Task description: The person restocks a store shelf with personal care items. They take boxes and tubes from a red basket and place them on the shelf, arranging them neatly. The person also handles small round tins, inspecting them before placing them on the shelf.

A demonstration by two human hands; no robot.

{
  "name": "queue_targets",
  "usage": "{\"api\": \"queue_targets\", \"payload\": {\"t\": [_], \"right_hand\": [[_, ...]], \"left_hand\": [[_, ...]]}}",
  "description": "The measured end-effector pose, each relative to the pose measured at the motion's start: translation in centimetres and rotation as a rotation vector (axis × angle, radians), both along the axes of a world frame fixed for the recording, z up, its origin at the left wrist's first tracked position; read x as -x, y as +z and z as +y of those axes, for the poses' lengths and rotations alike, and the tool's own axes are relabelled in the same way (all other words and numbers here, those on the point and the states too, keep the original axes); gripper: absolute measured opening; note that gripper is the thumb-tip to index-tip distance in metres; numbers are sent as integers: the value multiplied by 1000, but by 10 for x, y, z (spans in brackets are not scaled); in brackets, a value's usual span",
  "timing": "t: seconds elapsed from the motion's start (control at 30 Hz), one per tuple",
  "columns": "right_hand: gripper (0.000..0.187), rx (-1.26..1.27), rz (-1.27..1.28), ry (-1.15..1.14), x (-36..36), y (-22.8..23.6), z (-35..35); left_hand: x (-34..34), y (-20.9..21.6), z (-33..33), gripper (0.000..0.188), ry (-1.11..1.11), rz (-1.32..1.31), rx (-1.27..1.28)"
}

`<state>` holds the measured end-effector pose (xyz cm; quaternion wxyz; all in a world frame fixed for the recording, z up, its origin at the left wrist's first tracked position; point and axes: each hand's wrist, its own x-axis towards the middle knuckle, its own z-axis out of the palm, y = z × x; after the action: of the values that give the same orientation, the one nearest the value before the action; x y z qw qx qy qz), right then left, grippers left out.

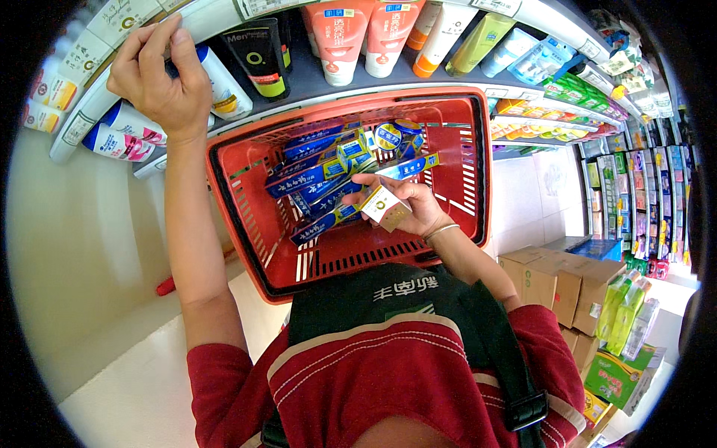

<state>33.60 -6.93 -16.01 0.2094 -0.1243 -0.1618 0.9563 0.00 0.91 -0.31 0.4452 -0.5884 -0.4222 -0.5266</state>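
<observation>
Small white-and-gold box (385,207) was in the right hand (418,205), pinched between thumb and fingers, tilted, over the open red shopping basket (449,155). Under and behind that hand, inside the basket, lay a loose pile of long blue-and-yellow boxes (317,178), overlapping, several on a slant; a round blue-and-yellow container (388,137) sat toward the basket's far side. Left hand (160,78) was raised at the far left, by the shelf (306,91) edge, fingers half bent and pointing up; could not tell whether it gripped or touched anything. Just beside the left wrist, on the shelf, stood a white-and-blue bottle (226,89), then, going right, a black tube (256,60) with a green cap, pink tubes (341,37), a white tube (447,37) with an orange cap and an olive-green tube (482,43). More white, pink and blue bottles (119,145) were on a lower shelf under the left forearm. Nearer the body: dark apron (358,295) over a dark red shirt (220,388), close to the basket's near rim. Farther off to the right, brown cartons (538,278) were stacked, with light-green bottles (620,306) beside them and a green carton (616,377) below; packed display racks (635,187) were in the right background, items too small to tell.
</observation>
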Motion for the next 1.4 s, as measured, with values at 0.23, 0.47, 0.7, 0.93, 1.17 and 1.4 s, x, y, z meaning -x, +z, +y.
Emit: {"api": "queue_targets", "payload": {"t": [0.23, 0.47, 0.7, 0.93, 1.17, 1.4], "right_hand": [[78, -35, 23, -16, -4, 0, 1], [94, -241, -280, -51, -17, 63, 7], [110, -1041, -412, -496, -15, 221, 64], [75, -1522, -907, -660, 4, 312, 206], [51, -1378, -1356, -221, 32, 332, 276], [47, -1970, -1361, -143, 40, 341, 277]], "left_hand": [[-1, 1, -2, 18, 0, -5, 9], [-8, 4, -10, 21, 31, -48, 62], [-11, 4, -13, 25, -32, -113, 104], [-15, 12, -16, 23, -18, -71, 109], [-10, 8, -14, 27, -23, -66, 92], [-11, 9, -17, 25, -10, -74, 102]]}}
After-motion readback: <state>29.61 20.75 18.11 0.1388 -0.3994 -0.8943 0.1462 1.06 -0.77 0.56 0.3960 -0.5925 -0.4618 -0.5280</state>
